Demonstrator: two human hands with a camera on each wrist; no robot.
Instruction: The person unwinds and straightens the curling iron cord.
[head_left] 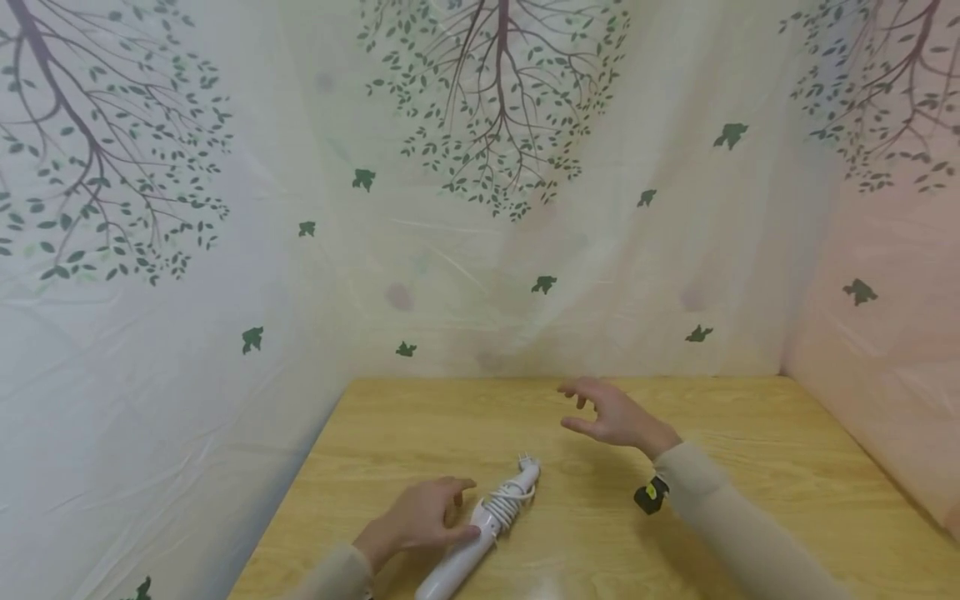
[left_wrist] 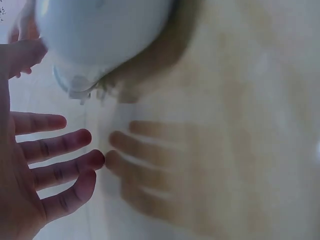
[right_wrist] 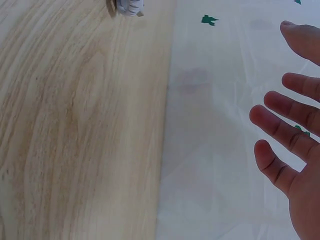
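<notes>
A long white appliance (head_left: pixel 457 567) lies slantwise on the table, its white cord (head_left: pixel 506 504) wound in coils around the far part. At its tip the plug (head_left: pixel 527 461) points away from me; the right wrist view catches the plug (right_wrist: pixel 130 6) at its top edge. My left hand (head_left: pixel 420 515) is at the appliance's left side, fingers extended, thumb over its body; whether the thumb touches cannot be told. In the left wrist view the fingers (left_wrist: pixel 62 172) are spread apart with nothing between them. My right hand (head_left: pixel 611 412) hovers farther back to the right, fingers loosely bent and holding nothing.
The wooden table (head_left: pixel 420 417) ends at a hanging pale curtain (head_left: pixel 480 317) printed with trees and leaves, which also runs along both sides. A small black device (head_left: pixel 651 496) is strapped at my right wrist.
</notes>
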